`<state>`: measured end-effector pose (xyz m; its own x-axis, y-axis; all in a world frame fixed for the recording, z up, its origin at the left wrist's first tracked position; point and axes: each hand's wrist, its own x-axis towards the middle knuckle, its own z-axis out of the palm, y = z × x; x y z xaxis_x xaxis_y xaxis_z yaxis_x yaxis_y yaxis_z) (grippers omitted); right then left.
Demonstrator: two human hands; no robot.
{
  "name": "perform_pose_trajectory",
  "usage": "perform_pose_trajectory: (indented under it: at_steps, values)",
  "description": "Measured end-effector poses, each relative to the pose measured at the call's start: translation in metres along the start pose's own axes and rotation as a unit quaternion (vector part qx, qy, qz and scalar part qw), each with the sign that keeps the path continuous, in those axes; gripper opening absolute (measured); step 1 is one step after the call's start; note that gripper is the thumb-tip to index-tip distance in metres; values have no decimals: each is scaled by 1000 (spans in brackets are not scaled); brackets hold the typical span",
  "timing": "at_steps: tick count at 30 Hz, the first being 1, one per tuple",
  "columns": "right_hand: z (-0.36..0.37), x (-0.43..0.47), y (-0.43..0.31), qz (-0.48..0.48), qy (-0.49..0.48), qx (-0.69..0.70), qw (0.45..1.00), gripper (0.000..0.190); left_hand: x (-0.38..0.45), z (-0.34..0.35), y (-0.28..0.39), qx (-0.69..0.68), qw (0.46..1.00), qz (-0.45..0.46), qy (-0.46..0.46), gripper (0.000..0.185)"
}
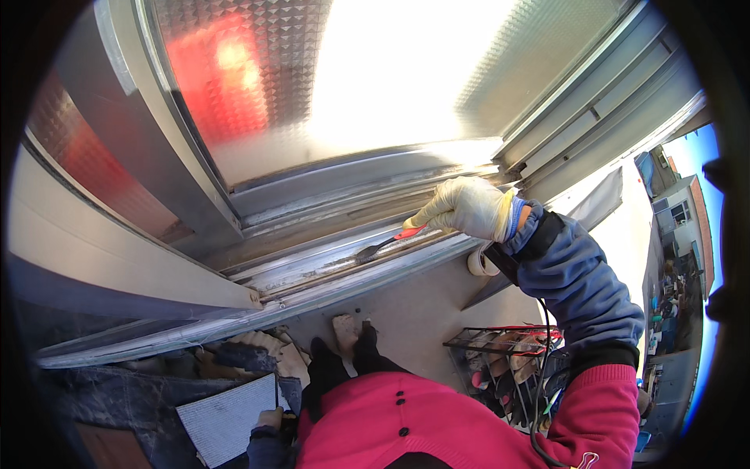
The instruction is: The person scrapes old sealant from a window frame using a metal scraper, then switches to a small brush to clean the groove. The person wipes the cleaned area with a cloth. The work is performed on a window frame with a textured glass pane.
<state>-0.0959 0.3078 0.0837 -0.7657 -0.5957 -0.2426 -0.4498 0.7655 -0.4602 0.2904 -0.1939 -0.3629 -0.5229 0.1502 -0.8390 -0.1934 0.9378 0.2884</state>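
Observation:
My right hand (463, 208), in a pale yellow-white glove, is closed around the red handle of a small brush (389, 241). The dark bristles touch the metal track of a sliding window (328, 258), where the surface looks wet or dirty. Low in the view, my left hand (270, 417) is closed on a dark, thin-shafted tool (277, 391), whose kind I cannot tell. It is beside a light, ribbed sheet (228, 419). Patterned glass panes (281, 76) stand in metal frames beyond the track.
A metal rack of shoes (504, 352) stands at the lower right, with a white roll or cup-like object (481, 262) under the sill. A brick-like block (345, 334) lies by my feet. Dark sheeting (117, 398) covers the lower left. A cable hangs from my right sleeve.

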Motion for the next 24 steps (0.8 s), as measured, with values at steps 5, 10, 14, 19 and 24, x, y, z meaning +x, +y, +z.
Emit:
perform_pose_trajectory:
  at_steps: [5,10,14,19,24]
  values:
    - [-18,-26,26,3,11,-109,994,26,-13,5,8,-123,986,-113,-27,33]
    - [-44,-62,37,-20,127,-196,972,19,-12,3,7,81,995,-36,-43,35]
    - [-63,-74,26,-78,170,-243,952,17,-7,5,2,-67,992,-99,-30,41]
    - [-45,-42,10,-72,149,-142,976,17,-9,4,7,-17,992,-123,-17,51]
    - [-13,-13,16,-61,51,-45,996,26,-13,7,15,-139,972,-188,-19,41]
